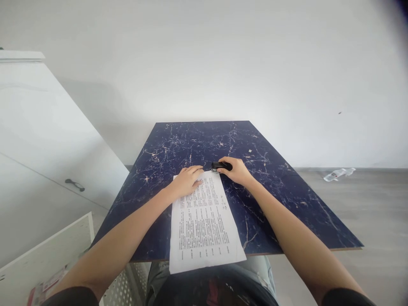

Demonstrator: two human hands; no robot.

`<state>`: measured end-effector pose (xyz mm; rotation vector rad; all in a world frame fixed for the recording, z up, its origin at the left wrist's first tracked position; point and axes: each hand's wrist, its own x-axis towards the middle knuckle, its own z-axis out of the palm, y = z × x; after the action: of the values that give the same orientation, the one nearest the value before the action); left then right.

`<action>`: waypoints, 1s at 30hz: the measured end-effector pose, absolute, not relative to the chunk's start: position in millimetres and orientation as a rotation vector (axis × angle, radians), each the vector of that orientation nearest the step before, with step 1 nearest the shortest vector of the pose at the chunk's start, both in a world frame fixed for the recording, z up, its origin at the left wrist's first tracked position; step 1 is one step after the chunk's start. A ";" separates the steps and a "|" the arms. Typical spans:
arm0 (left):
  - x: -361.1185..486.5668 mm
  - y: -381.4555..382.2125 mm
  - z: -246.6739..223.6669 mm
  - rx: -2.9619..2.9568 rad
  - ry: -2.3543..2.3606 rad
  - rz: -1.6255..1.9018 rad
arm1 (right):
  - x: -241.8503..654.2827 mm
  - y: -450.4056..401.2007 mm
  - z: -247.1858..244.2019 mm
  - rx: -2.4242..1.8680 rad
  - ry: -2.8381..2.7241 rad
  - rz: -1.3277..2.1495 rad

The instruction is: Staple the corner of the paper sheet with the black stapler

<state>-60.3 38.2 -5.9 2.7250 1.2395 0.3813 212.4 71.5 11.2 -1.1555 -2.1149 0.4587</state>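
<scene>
So I'm sitting at the near edge of this dark blue marbled table (pixel 197 142), and my right hand (pixel 235 169) is wrapping snugly around a black stapler (pixel 220 165), fingers closed on its body. The stapler is lying crosswise, long axis running side to side, with its nose pointing left at the far right corner of a printed paper (pixel 208 225). From my right hand, that paper is lying to the left and back toward me, its long side running from mid-table to the near edge and hanging a bit past it. Whether the paper's edge is sitting inside the stapler's mouth, I honestly can't tell. My left hand (pixel 187 182) is resting flat on the far left corner of the paper, thumb spreading away from the fingers, gripping nothing, fingertips just beside the stapler's nose. My right is obviously the nearer one, since it's holding the thing. As for the room, a plain pale wall (pixel 204 63) is standing behind the table's far edge, a white cabinet (pixel 41 119) is standing off the left edge, and some clear plastic (pixel 336 174) is lying on the grey floor (pixel 369 216) past the right edge.
</scene>
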 end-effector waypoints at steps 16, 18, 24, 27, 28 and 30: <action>-57.7 41.5 -15.8 2.825 1.107 0.064 | 220.3 72.0 13.1 -1.131 -2.157 0.545; -57.7 42.0 -15.6 2.823 1.103 0.063 | 220.3 71.0 14.7 -1.124 -2.172 0.564; -64.4 43.2 -12.0 2.807 1.035 0.011 | 219.1 70.2 16.5 -1.117 -2.206 0.599; -68.1 42.5 -9.1 2.805 0.996 0.025 | 218.6 70.2 15.8 -1.142 -2.187 0.573; -68.6 42.1 -8.6 2.801 0.995 0.044 | 218.4 69.9 15.9 -1.145 -2.183 0.570; -68.6 40.9 -8.0 2.787 0.997 0.086 | 217.8 68.9 16.8 -1.149 -2.178 0.568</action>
<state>-68.6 40.9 -8.0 2.7867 0.9966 0.0863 217.8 68.9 16.8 -1.1491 -2.1780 0.5684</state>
